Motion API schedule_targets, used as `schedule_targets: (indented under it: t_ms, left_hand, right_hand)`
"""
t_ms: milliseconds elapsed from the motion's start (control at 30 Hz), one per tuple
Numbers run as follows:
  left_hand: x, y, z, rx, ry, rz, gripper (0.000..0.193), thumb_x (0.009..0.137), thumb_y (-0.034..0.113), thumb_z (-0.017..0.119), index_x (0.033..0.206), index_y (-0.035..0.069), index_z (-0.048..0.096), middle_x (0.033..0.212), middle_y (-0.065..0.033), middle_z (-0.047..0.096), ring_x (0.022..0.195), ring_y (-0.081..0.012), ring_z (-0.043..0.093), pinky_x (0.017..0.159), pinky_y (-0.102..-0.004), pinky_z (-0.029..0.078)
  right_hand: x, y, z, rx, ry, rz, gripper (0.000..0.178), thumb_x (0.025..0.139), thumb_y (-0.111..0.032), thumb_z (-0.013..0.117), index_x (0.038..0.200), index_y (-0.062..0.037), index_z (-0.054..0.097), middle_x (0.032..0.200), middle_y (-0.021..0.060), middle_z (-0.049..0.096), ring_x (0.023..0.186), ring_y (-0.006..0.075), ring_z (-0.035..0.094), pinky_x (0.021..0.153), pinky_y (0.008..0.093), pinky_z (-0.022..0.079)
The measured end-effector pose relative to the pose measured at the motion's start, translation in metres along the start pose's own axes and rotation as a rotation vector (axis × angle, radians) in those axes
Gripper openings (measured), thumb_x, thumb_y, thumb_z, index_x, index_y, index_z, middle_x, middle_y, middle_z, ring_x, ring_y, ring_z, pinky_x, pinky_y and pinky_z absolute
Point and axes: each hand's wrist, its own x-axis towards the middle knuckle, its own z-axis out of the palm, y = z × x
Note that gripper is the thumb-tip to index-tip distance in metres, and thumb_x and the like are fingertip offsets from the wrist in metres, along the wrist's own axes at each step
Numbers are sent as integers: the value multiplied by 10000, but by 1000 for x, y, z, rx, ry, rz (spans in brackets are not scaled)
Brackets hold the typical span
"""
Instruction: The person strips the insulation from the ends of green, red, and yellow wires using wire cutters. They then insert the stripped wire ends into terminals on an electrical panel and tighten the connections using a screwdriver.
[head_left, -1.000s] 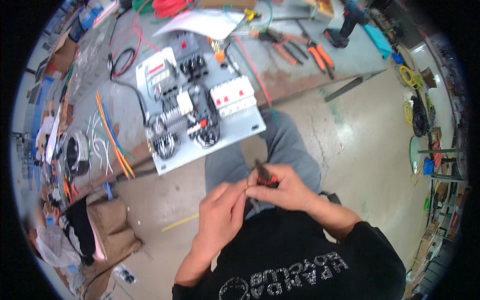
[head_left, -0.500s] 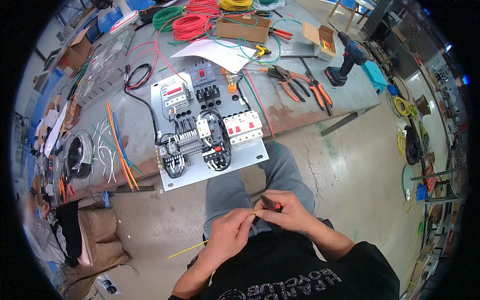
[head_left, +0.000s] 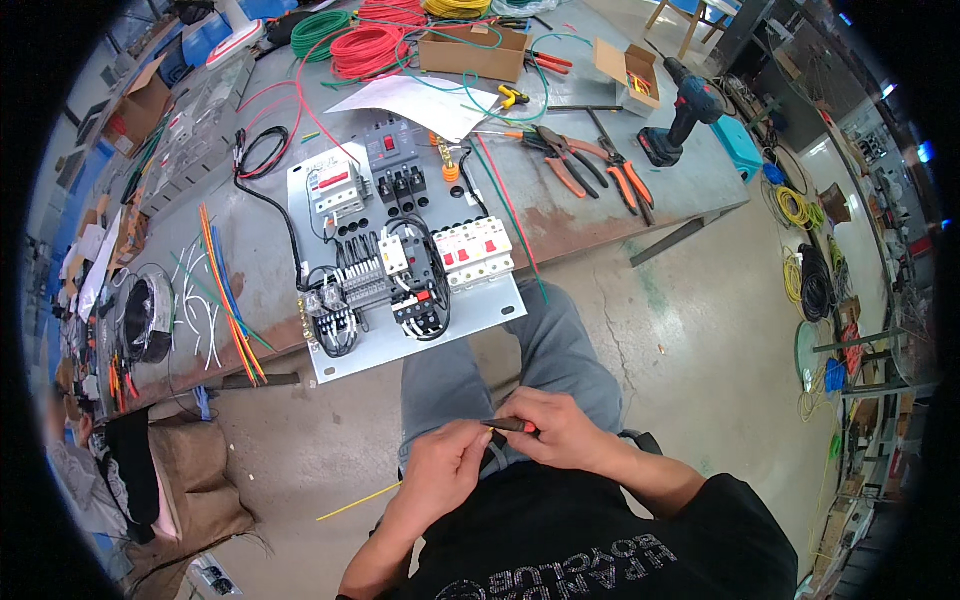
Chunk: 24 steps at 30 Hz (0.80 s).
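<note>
Clasping half-covered pliers (head_left: 510,425), right hand (head_left: 553,428) adjoins left hand (head_left: 446,462) pinching partly hidden yellow wire (head_left: 359,501).

On the table (head_left: 690,190), the panel (head_left: 478,312) lies beyond the hands (head_left: 440,462), left of the drill (head_left: 690,108).

Bare forearms (head_left: 655,476) angled inward, left hand (head_left: 445,464) and right hand (head_left: 560,430) close together, fingers (head_left: 474,440) of both bent

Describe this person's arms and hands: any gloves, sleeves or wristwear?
The left hand and right hand are bare, with no gloves, watch or bracelet visible. The forearms are uncovered too. The right sleeve is short, loose and black, matching the shirt, which has pale, glittery lettering.
</note>
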Motion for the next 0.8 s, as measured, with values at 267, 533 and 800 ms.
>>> schedule_targets:
  t_ms: [267,533,800]
  left_hand:
    - [3,-3,1,12,13,-5,142,947,25,674,1080,8,722,890,-181,703,744,-325,676,672,-373,524]
    - [8,-9,4,16,-48,-4,137,980,98,668,1082,23,721,932,-190,720,824,-381,706,728,-415,554]
    - [17,-9,10,-26,8,29,131,1008,135,668,1086,43,718,924,-163,716,794,-339,703,711,-385,547]
  right_hand:
    - [1,7,0,-29,-4,-15,242,810,-25,757,1029,-26,654,881,119,596,734,309,634,650,400,507]
    - [-2,11,-5,42,-7,76,189,893,-78,763,1047,-16,674,866,124,615,717,279,623,657,374,504]
    - [4,9,-20,182,-11,242,176,913,-156,791,988,-18,711,802,78,623,712,190,606,676,324,484]
